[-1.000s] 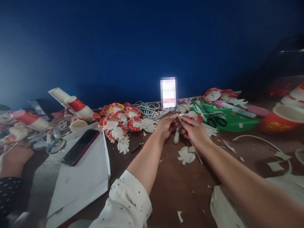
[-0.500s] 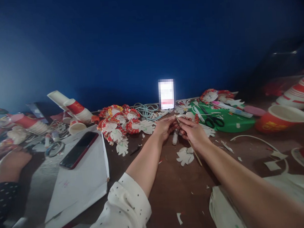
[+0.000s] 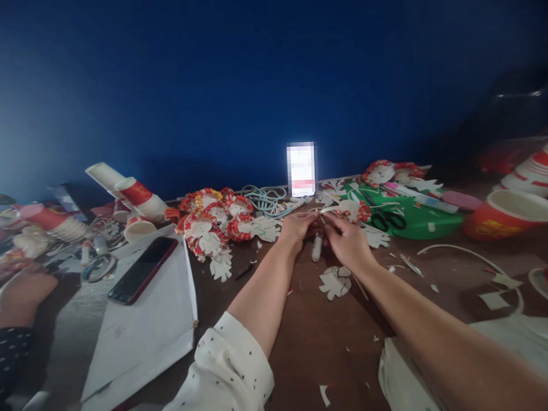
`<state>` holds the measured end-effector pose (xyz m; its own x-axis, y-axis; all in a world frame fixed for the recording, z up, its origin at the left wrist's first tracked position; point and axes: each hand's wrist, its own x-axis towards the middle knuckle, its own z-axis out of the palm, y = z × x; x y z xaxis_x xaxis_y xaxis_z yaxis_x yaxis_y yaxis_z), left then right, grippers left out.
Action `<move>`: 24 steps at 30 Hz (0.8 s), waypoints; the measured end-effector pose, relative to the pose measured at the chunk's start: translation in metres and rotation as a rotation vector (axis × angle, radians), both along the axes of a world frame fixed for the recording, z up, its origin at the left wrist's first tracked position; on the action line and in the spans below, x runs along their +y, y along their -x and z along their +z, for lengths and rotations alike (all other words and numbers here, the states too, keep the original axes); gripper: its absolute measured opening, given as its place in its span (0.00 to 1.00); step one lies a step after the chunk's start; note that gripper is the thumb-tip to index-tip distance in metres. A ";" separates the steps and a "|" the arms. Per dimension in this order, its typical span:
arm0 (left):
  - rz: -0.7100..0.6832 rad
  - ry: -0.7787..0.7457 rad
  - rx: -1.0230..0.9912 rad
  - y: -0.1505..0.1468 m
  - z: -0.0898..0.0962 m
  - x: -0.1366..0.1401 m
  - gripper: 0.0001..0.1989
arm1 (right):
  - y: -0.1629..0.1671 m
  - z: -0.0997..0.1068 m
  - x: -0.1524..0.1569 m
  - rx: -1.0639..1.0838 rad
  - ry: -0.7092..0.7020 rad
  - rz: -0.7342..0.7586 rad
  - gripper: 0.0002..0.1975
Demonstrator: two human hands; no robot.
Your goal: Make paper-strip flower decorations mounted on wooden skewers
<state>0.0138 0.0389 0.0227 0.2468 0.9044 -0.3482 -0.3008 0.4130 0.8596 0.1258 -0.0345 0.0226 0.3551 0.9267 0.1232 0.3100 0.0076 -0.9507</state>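
My left hand is closed, fingertips pinching a narrow white paper strip. Close beside it, my right hand is closed at the strip's other side, and a thin wooden stick sticks out below its palm. Fingers hide most of the strip and the stick's upper part. Below and between the hands lies a small whitish tube. Nearer me on the brown table are white paper cut-outs with fingered edges. Behind the hands a lit phone stands against the blue wall.
Red-and-white decorated pieces are heaped left of my hands. To the right lie black-handled scissors on a green sheet and a red paper cup. A dark phone rests on a white board. Another person's hand is far left.
My right hand has shifted slightly right and turned. The stick in it shows less now, with only its lower end visible below the palm. My left hand has hardly moved.
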 end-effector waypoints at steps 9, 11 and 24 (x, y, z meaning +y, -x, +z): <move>0.018 0.003 0.102 -0.003 0.013 -0.006 0.08 | 0.004 0.003 -0.001 0.005 0.030 0.011 0.21; 0.025 0.002 0.106 -0.003 0.014 -0.006 0.09 | 0.004 0.004 -0.002 -0.009 0.028 0.013 0.22; 0.070 -0.017 0.220 -0.005 0.007 -0.005 0.13 | 0.001 -0.010 0.002 -0.186 -0.005 0.063 0.23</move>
